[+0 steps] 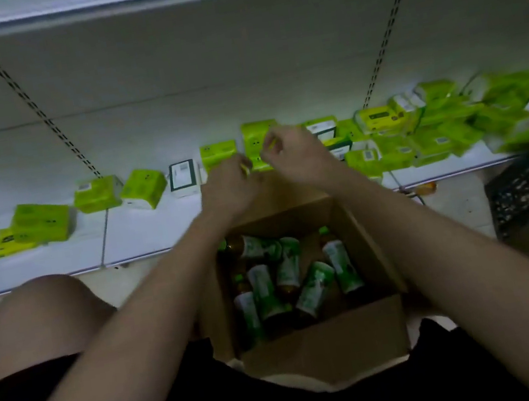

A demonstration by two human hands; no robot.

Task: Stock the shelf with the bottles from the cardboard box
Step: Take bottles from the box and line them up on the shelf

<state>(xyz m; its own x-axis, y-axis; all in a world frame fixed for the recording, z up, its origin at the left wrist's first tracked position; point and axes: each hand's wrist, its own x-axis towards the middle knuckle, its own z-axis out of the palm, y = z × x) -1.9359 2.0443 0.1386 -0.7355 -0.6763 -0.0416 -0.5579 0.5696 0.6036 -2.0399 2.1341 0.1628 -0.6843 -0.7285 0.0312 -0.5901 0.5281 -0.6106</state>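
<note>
Several bottles (289, 276) lie loose in the box (325, 350), and no bottle shows on the shelf (143, 233) beyond it (only green packs (143, 188) there), so stocking looks barely begun. Left hand (230, 188) and right hand (294, 157) hover past the box's far flap, fingers curled; whether they pinch anything I cannot tell.

Both forearms reach forward and converge, bare to the elbow. The left hand (231, 188) and right hand (294, 157) are held close together, knuckles up, fingers curled inward. Whether either pinches anything cannot be told. A bare left knee (42, 315) is bent beside the left arm.
</note>
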